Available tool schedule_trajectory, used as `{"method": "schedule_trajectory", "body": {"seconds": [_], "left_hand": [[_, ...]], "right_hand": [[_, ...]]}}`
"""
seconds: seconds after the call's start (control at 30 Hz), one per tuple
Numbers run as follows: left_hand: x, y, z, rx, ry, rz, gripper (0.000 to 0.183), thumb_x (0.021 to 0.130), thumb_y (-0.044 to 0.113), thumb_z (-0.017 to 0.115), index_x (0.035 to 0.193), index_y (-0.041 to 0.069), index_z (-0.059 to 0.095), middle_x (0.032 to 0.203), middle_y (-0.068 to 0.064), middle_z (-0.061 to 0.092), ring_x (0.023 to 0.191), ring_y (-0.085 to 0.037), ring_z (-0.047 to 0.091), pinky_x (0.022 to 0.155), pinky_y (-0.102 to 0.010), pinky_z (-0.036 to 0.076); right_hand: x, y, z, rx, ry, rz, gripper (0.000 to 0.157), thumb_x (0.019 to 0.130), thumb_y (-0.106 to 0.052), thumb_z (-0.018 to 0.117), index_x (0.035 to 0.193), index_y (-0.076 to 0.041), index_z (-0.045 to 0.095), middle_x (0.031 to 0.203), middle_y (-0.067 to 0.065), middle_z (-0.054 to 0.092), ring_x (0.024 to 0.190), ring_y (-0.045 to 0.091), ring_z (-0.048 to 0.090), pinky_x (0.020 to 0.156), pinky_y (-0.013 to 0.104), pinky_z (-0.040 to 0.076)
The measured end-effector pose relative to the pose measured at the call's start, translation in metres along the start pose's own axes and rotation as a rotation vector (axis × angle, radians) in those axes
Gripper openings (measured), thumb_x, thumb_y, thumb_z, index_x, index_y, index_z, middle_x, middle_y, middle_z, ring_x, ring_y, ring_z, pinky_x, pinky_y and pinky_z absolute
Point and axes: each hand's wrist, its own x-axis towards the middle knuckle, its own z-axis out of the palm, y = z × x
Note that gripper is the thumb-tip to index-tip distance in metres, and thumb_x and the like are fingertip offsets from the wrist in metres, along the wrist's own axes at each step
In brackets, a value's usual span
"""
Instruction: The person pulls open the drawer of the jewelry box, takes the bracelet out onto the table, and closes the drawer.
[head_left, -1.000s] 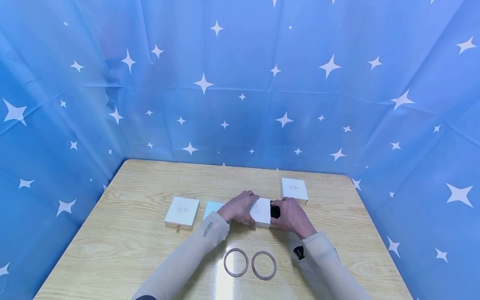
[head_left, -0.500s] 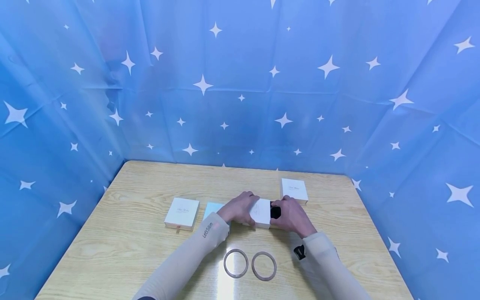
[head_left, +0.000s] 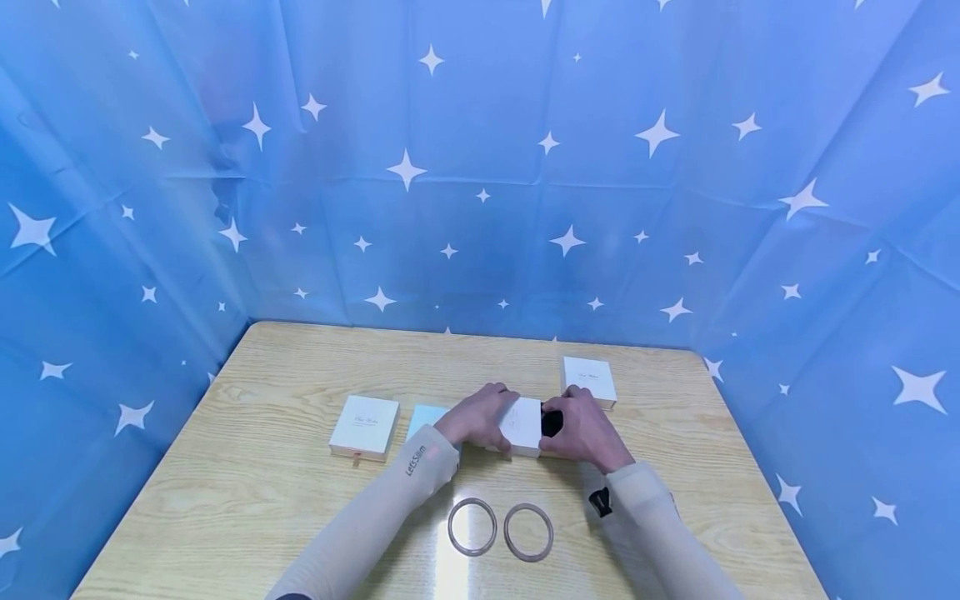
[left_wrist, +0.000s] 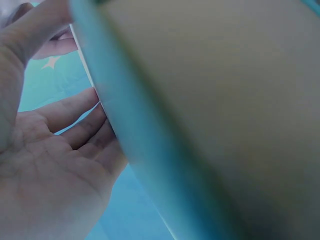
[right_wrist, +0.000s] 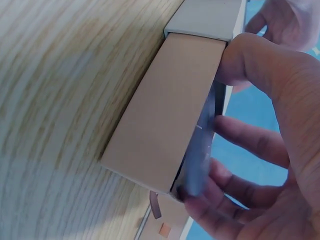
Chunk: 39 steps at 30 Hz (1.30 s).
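Note:
A small white box (head_left: 522, 425) lies mid-table with its sleeve gripped by my left hand (head_left: 480, 414). Out of the sleeve's right end sticks a drawer with a black lining (head_left: 551, 423), which my right hand (head_left: 585, 429) grips. In the right wrist view the tan drawer (right_wrist: 170, 110) juts from the white sleeve (right_wrist: 207, 17), pinched between the thumb (right_wrist: 250, 60) and the fingers (right_wrist: 240, 140) of my right hand (right_wrist: 222, 115). The left wrist view is filled by a blurred box edge (left_wrist: 150, 150), with my left hand's fingers (left_wrist: 75, 112) against it.
Two clear bangles (head_left: 472, 526) (head_left: 528, 531) lie side by side near the front edge of the wooden table (head_left: 262, 500). A white box (head_left: 364, 426) sits at the left, a pale blue box (head_left: 425, 415) behind my left arm, another white box (head_left: 588, 381) back right. Blue starred cloth (head_left: 480, 167) walls the table.
My right hand has edged slightly toward the sleeve, and the black opening looks a little narrower. The left hand and the other things have stayed put.

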Motion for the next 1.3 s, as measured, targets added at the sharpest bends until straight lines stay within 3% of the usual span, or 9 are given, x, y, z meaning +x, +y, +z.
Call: {"method": "schedule_trajectory", "body": {"seconds": [0.3, 0.7, 1.07, 1.3], "left_hand": [[-0.001, 0.0, -0.001, -0.006, -0.002, -0.003, 0.099, 0.066, 0.032, 0.097, 0.151, 0.015, 0.049, 0.138, -0.003, 0.055, 0.114, -0.015, 0.053, 0.1, -0.031, 0.051], [-0.001, 0.0, -0.001, 0.005, -0.008, -0.004, 0.101, 0.068, 0.035, 0.096, 0.154, 0.016, 0.046, 0.148, -0.004, 0.051, 0.13, -0.019, 0.051, 0.112, -0.036, 0.047], [0.0, -0.001, -0.001, 0.006, -0.007, -0.006, 0.102, 0.066, 0.035, 0.096, 0.153, 0.016, 0.047, 0.149, -0.004, 0.051, 0.132, -0.02, 0.051, 0.114, -0.036, 0.046], [-0.001, 0.0, 0.0, 0.001, -0.005, -0.011, 0.103, 0.066, 0.035, 0.096, 0.154, 0.015, 0.046, 0.151, -0.005, 0.05, 0.135, -0.021, 0.05, 0.114, -0.038, 0.046]], "right_hand": [[-0.001, -0.001, -0.002, -0.01, -0.024, 0.009, 0.052, 0.067, -0.032, 0.088, 0.113, -0.011, 0.078, 0.105, 0.011, 0.065, 0.095, 0.029, 0.056, 0.077, 0.04, 0.054], [-0.01, 0.004, -0.01, 0.028, 0.037, 0.016, 0.047, 0.069, -0.03, 0.086, 0.112, -0.013, 0.077, 0.102, 0.011, 0.064, 0.088, 0.025, 0.056, 0.072, 0.039, 0.054], [-0.021, 0.008, -0.016, 0.06, 0.084, 0.023, 0.04, 0.076, -0.03, 0.084, 0.112, -0.015, 0.076, 0.104, 0.011, 0.066, 0.083, 0.018, 0.056, 0.074, 0.037, 0.053], [-0.032, 0.005, -0.02, 0.102, 0.081, 0.007, 0.043, 0.078, -0.03, 0.085, 0.117, -0.015, 0.074, 0.108, 0.012, 0.066, 0.083, 0.023, 0.058, 0.072, 0.035, 0.049]]}}
